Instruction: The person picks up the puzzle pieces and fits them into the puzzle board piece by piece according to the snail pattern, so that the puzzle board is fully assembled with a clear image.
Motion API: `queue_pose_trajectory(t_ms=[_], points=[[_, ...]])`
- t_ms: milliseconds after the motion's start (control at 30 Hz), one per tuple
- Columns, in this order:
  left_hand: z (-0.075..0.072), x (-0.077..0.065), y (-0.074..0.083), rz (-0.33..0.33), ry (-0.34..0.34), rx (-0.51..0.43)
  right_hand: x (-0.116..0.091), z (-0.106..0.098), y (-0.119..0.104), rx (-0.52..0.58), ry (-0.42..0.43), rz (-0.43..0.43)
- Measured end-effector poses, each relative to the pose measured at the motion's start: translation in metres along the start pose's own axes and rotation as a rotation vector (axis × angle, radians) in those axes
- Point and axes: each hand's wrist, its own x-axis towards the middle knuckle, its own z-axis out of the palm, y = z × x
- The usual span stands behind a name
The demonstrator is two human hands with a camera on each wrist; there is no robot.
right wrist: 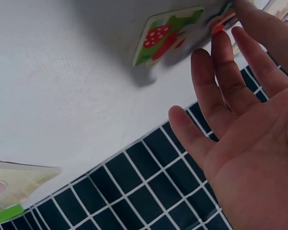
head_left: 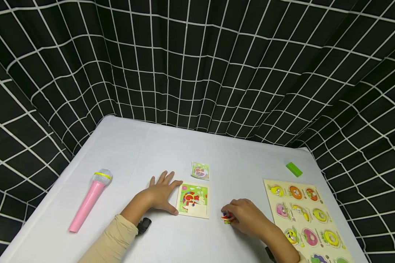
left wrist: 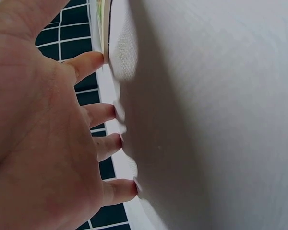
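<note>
My left hand lies spread on the table, its thumb and index finger touching the left edge of a small square wooden puzzle board. That board shows a green and red snail picture, with a bare pale area at its lower right. Between the thumb and fingertips of my right hand, a small red and dark puzzle piece is pinched, partly hidden by the fingers. A green puzzle piece with a red, white-dotted patch is beside those fingers in the right wrist view. Above the board lies a small picture card.
A pink toy microphone lies at the left. To the right is a large wooden fruit puzzle board, with a green block behind it. Black grid-patterned cloth surrounds the white table.
</note>
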Motion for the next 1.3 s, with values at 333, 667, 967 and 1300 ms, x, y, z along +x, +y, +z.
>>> queue_pose_trajectory(t_ms=[333,667,967,1300], points=[[0.000,0.000,-0.001,-0.001,-0.011,0.011,0.016,-0.010,-0.018,0.002,0.023,-0.065],[0.000,0.000,0.000,-0.006,-0.004,0.019,0.054,-0.003,-0.049,-0.047,0.031,-0.148],[0.001,0.001,0.000,-0.010,-0.022,0.030,0.068,0.009,-0.058,-0.053,0.038,-0.167],[0.001,0.003,-0.002,-0.014,-0.030,0.039,0.070,0.012,-0.059,-0.110,0.070,-0.183]])
